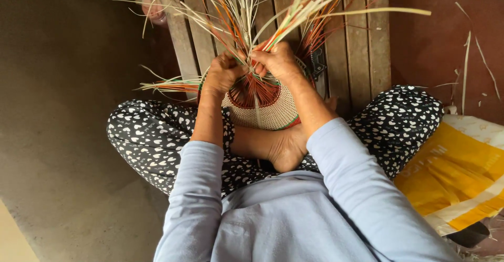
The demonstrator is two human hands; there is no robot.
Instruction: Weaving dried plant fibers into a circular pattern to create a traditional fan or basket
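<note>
A person sits cross-legged on the floor with a half-woven basket [265, 110] resting in the lap, just above a bare foot [286, 149]. The left hand [223, 73] is closed around a bunch of the loose strips [247, 15] at the basket's far rim. The right hand [278, 60] is also closed, pinching strips right beside the left; the two hands touch. Pale, orange and green strips fan out up and away from both hands. A wooden slatted board [357, 47] lies beyond the basket. A yellow and white sack [457, 173] lies on the right, near the knee.
</note>
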